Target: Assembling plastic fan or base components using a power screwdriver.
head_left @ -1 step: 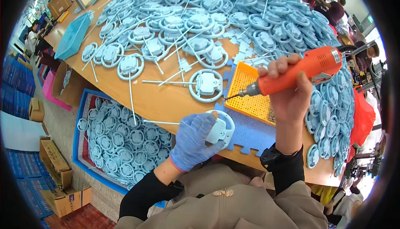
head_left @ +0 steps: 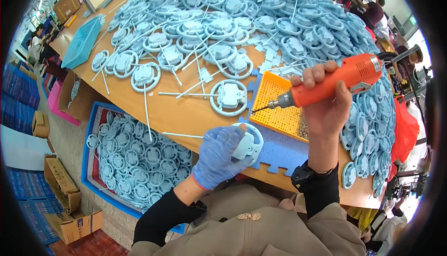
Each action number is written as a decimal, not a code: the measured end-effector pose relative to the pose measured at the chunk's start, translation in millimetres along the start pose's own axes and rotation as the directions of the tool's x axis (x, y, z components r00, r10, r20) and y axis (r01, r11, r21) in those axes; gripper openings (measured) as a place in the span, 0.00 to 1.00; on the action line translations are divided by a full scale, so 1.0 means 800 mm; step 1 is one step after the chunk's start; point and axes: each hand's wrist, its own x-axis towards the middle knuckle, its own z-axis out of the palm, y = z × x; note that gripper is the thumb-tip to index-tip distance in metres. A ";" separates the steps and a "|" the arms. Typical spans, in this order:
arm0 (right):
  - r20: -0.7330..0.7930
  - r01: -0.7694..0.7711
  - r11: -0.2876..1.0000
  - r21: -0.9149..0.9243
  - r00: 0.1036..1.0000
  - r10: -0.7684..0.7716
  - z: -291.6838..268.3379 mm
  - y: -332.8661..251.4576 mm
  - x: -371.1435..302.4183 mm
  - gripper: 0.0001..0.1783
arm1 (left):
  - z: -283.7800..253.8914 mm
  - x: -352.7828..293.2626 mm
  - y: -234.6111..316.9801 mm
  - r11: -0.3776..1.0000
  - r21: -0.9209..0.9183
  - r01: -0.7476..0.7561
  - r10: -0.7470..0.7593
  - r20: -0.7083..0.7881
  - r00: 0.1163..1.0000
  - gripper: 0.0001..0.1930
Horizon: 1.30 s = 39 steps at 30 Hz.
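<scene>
My left hand [head_left: 218, 157], in a blue glove, grips the left side of a light-blue toy steering wheel [head_left: 251, 147] at the table's near edge. Its fingers cover part of the wheel, and a thin pale rod [head_left: 182, 135] sticks out leftward past them. My bare right hand [head_left: 324, 98] is wrapped round an orange-red electric screwdriver [head_left: 356, 77]. The driver lies nearly level, its bit pointing left over the yellow perforated tray [head_left: 274, 98]. Whether a screw sits on the dark tip is too small to tell. Just beyond my left hand lies another light-blue wheel [head_left: 229, 97].
Light-blue wheels [head_left: 219, 25] are heaped across the far table and down its right side. A blue foam mat [head_left: 278, 151] lies under the tray. Below the table's left edge stands a blue-rimmed bin [head_left: 88, 163] full of wheels. A turquoise basket [head_left: 81, 44] stands far left.
My right hand and the screwdriver have shifted very slightly right and down. My left hand keeps its grip on the wheel, almost unmoved.
</scene>
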 end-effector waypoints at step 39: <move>0.022 0.159 0.987 0.030 0.987 -0.160 -0.086 -0.139 -0.126 0.23 | 0.014 -0.004 0.152 -0.541 -0.712 0.448 -0.376 0.681 0.628 0.14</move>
